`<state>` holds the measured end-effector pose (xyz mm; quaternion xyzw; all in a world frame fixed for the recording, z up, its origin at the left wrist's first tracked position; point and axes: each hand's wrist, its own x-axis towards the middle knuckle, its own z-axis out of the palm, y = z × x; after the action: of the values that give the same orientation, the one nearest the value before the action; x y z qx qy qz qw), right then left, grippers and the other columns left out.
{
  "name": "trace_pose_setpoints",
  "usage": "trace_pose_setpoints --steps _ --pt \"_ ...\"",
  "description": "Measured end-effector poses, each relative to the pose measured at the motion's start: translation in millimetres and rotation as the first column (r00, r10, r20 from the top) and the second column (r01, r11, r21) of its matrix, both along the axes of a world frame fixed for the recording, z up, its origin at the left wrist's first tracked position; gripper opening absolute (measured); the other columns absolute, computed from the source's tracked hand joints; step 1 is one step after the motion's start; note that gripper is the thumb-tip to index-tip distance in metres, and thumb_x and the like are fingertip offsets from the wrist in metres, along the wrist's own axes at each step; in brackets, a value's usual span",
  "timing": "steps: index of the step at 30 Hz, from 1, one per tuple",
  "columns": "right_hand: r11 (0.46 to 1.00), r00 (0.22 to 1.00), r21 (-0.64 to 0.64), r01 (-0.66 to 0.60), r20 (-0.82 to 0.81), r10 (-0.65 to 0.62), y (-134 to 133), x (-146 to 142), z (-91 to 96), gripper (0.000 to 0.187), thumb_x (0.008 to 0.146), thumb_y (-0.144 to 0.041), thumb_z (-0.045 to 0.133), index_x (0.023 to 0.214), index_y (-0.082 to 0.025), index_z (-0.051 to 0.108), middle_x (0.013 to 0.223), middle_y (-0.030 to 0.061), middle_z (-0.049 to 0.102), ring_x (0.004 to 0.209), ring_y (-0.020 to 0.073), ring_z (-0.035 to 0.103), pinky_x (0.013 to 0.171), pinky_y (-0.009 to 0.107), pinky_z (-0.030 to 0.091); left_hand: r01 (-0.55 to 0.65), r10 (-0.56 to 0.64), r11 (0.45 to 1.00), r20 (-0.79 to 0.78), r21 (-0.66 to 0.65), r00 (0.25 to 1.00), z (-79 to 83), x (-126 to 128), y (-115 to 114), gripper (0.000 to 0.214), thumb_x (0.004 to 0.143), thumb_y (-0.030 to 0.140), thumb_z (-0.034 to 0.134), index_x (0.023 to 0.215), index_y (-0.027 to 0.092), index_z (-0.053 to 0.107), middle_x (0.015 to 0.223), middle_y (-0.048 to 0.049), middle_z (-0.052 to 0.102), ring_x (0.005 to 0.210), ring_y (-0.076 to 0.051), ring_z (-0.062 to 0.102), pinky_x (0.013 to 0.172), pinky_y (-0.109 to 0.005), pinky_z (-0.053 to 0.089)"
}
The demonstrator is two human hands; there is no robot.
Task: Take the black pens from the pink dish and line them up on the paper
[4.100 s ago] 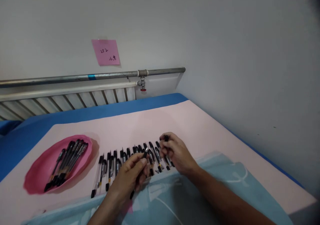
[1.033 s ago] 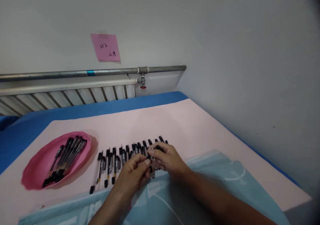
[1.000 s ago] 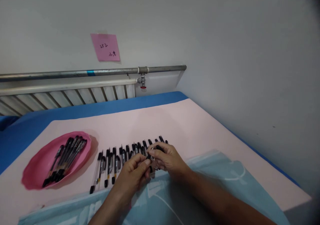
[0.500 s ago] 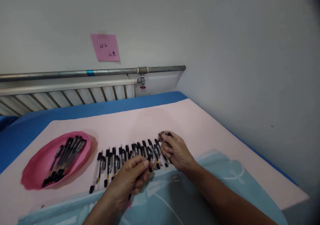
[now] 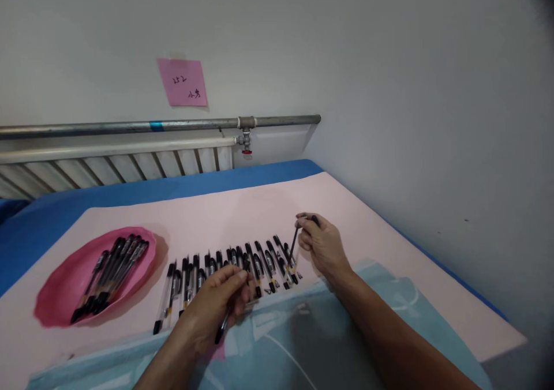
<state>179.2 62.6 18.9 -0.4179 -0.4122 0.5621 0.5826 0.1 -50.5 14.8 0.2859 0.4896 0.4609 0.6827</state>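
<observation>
My left hand [image 5: 227, 297] is closed around a pen barrel [image 5: 222, 327], whose black end sticks out below the fingers. The rest of the barrel is hidden by the hand. Up and to the right, my right hand [image 5: 320, 240] pinches a thin dark pen refill [image 5: 293, 241] that slants down towards the row. A small black piece [image 5: 315, 221], perhaps a pen cap, also shows in that hand. Between and behind my hands lies a row of disassembled pens [image 5: 268, 263], clear barrels with black caps beside them.
A pink oval bowl [image 5: 56, 286] at left holds several black pens [image 5: 115, 269]. Pale pink sheeting [image 5: 208, 217] covers the blue surface [image 5: 173, 188]. Light blue cloth [image 5: 277, 344] lies at the front. Behind are a radiator [image 5: 121, 168], a pipe [image 5: 194, 124] and a wall at right.
My right hand has moved up and right, away from the left, with the refill now clear of the left hand. The left hand has turned and sunk slightly, showing more of the barrel's black end.
</observation>
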Motion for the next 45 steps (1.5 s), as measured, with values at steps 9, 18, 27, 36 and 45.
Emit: trace_pose_setpoints --steps 9,18,27,36,45 --pt "0.955 0.876 -0.014 -0.298 0.394 0.279 -47.8 -43.5 -17.8 0.013 0.070 -0.029 0.059 0.078 -0.020 0.062 0.054 -0.0055 0.051 0.044 0.0074 0.043 0.040 0.019 0.033 -0.069 0.080 0.993 0.113 -0.097 0.990 1.4 11.0 -0.5 0.013 0.077 0.025 0.060 0.080 0.014 0.054 0.076 -0.0080 0.067 0.065 -0.017 0.065 0.060 -0.031 0.052" --pt "0.938 0.870 -0.047 -0.343 0.362 0.336 -50.4 -42.4 -15.0 0.015 0.070 -0.030 0.061 0.080 -0.019 0.060 0.059 -0.0046 0.054 0.046 0.0073 0.047 0.042 0.018 0.037 -0.042 0.056 0.996 0.176 -0.079 0.983 -0.6 11.0 -3.0 0.011 0.073 0.020 0.065 0.077 0.012 0.057 0.067 -0.0031 0.062 0.058 -0.013 0.062 0.056 -0.027 0.052" --pt "0.880 0.871 -0.148 -0.452 0.142 0.471 -48.1 -40.9 -19.2 0.015 0.068 -0.029 0.065 0.078 -0.020 0.059 0.050 -0.0083 0.047 0.035 0.0040 0.037 0.034 0.016 0.030 -0.054 0.061 0.998 0.187 -0.042 0.980 -1.2 11.7 -1.1 0.013 0.072 0.021 0.066 0.077 0.012 0.059 0.067 -0.0024 0.062 0.060 -0.012 0.062 0.058 -0.027 0.051" --pt "0.881 0.890 -0.211 -0.424 0.085 0.448 -45.2 -36.6 -8.8 0.015 0.064 -0.025 0.067 0.072 -0.019 0.058 0.046 -0.0092 0.045 0.032 0.0034 0.035 0.031 0.016 0.026 0.009 -0.010 1.000 0.103 0.009 0.995 1.3 16.3 -3.9 0.019 0.073 0.025 0.065 0.087 0.012 0.065 0.084 -0.0083 0.068 0.076 -0.015 0.063 0.076 -0.030 0.049" --pt "0.999 0.978 -0.026 -0.047 0.201 0.051 23.9 38.4 8.1 0.020 0.055 -0.024 0.070 0.061 -0.015 0.054 0.057 -0.0041 0.055 0.034 0.0020 0.032 0.033 0.019 0.020 -0.063 0.063 0.997 0.001 -0.047 0.998 5.2 11.2 -1.6 0.025 0.073 0.029 0.066 0.092 0.013 0.063 0.091 -0.0113 0.069 0.083 -0.017 0.064 0.078 -0.030 0.049"
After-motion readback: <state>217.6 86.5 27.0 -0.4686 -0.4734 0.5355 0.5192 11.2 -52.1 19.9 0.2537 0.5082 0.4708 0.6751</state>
